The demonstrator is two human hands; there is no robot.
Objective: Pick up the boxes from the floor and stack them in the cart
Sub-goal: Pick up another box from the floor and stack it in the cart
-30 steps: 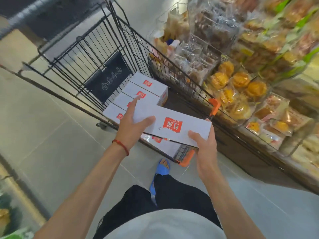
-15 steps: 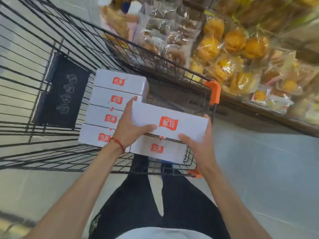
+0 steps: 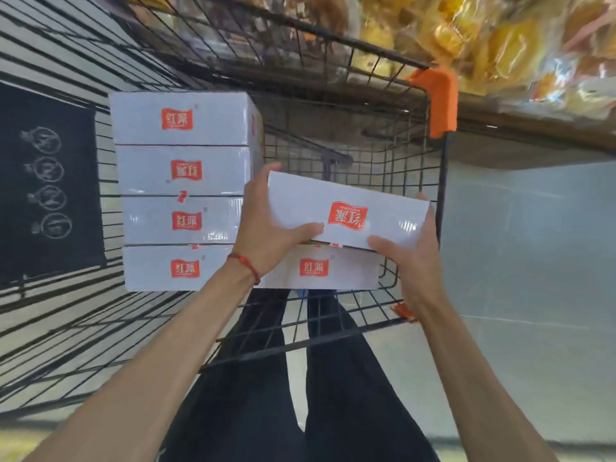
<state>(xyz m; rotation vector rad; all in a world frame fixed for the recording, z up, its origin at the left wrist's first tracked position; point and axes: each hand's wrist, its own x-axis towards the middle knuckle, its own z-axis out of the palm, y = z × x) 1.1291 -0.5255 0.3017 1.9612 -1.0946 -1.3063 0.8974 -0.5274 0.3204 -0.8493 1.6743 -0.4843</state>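
Observation:
I hold a white box with a red logo (image 3: 346, 211) inside the black wire cart (image 3: 440, 181), slightly tilted. My left hand (image 3: 266, 228) grips its left end, thumb along the near edge. My right hand (image 3: 410, 255) grips the right near corner. Just under it lies another white box (image 3: 316, 271) against the cart's near wall. To the left, several identical white boxes (image 3: 183, 195) lie side by side in a row.
A black sign panel (image 3: 46, 185) hangs on the cart's left wall. Orange corner caps (image 3: 436, 98) mark the cart's right corners. A shelf with bagged yellow pastries (image 3: 500, 45) runs along the top right. Grey floor (image 3: 520, 261) lies to the right.
The box in both hands has come down into the cart, over the lone box at the near wall. The camera has moved closer over the cart.

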